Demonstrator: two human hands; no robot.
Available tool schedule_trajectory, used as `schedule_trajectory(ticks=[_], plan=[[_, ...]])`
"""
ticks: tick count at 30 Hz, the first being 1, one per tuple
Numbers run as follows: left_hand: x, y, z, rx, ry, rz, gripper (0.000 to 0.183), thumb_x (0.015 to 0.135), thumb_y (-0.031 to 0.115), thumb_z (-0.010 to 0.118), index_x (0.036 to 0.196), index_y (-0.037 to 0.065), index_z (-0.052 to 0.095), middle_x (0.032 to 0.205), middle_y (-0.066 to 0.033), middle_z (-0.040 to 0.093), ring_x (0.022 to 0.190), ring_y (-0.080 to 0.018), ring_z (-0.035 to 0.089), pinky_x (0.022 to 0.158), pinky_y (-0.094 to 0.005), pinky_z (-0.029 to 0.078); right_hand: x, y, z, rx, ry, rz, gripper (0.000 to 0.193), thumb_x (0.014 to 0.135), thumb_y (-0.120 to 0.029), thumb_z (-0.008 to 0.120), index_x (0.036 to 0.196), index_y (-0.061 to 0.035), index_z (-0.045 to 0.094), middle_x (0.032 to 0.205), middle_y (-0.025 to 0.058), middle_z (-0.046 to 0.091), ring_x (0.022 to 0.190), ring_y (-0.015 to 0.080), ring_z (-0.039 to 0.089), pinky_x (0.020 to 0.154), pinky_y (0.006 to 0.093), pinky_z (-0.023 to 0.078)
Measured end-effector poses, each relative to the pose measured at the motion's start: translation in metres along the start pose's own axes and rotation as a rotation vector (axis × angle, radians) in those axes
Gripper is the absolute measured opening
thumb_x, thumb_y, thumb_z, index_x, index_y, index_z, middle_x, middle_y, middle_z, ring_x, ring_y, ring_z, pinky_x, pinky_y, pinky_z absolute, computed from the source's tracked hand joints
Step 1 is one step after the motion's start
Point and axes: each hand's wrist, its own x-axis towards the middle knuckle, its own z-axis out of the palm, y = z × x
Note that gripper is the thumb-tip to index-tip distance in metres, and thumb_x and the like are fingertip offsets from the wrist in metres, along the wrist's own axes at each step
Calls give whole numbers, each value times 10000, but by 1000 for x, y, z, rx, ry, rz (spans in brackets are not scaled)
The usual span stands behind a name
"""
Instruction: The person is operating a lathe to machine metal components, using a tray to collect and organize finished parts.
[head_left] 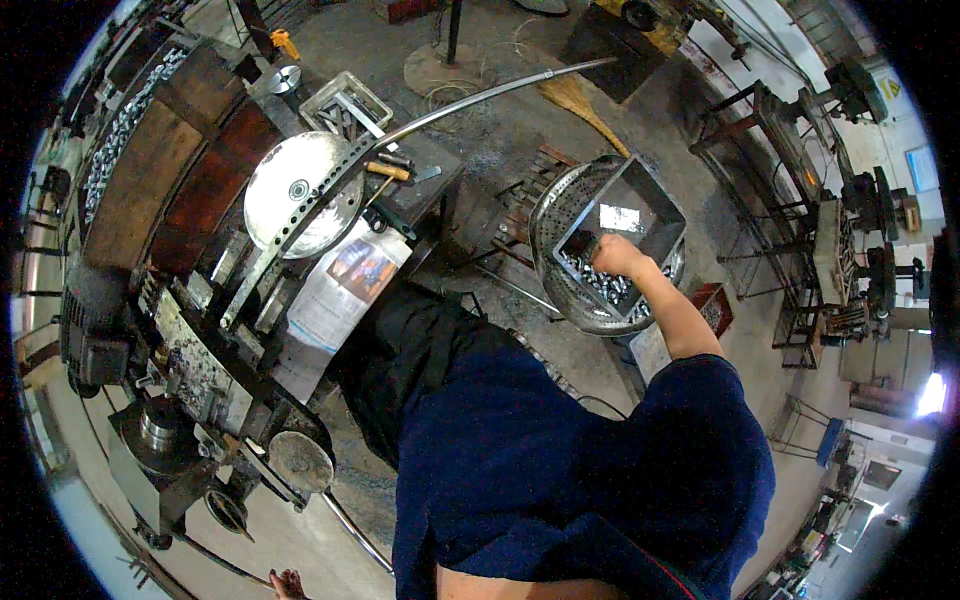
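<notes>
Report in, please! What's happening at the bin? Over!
Right grip at small metal parts in grey bin. Left grip beside rod, hold unclear. Nothing visibly blocking right grip.

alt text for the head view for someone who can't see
A navy-shirted person has their right hand in a grey bin of small shiny parts, set in a perforated basin. Their left hand shows at the lower edge, near a dark rod; a silvery disc and printed sheet are at left.

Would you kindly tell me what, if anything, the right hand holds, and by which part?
It cannot be told: the right hand is at the grey bin of metal parts, its grip hidden.
</notes>
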Motion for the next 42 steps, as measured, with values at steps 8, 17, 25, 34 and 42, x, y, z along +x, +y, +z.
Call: schedule_trajectory(ticks=[8,17,25,34,42], plan=[[2,-5,-5,-13,17,-8,319,815,278,637,960,5,557,700,-42,510,640,-142,491,628,-321,443,-9,14,16,-182,-30,43,183,582,-222,595,634,-47,618,806,183,619,793,342,595,737,382,504],[6,-8,-6,-21,22,-23,314,816,272,636,970,9,560,707,-43,506,655,-143,486,637,-330,439,-6,59,44,112,168,-467,51,644,-96,611,660,-50,627,795,109,656,757,270,621,687,356,494],[10,-10,-8,-30,28,-26,310,816,267,635,978,12,563,714,-44,502,669,-144,482,645,-338,435,-13,57,54,231,224,-424,37,664,-71,612,639,-54,590,866,75,669,885,261,621,709,367,486],[19,-11,-12,-44,16,-20,306,817,261,634,987,15,566,722,-45,498,684,-145,478,654,-347,430,-22,65,44,287,263,-455,289,699,-11,570,976,-44,643,1040,106,637,966,259,605,789,353,500],[-28,5,9,-42,-97,181,350,815,314,632,985,12,583,660,-30,513,599,-137,496,609,-285,463,-27,-48,-78,1868,433,171,370,874,-172,442,1025,160,499,1050,265,551,982,364,550,866,460,472]])
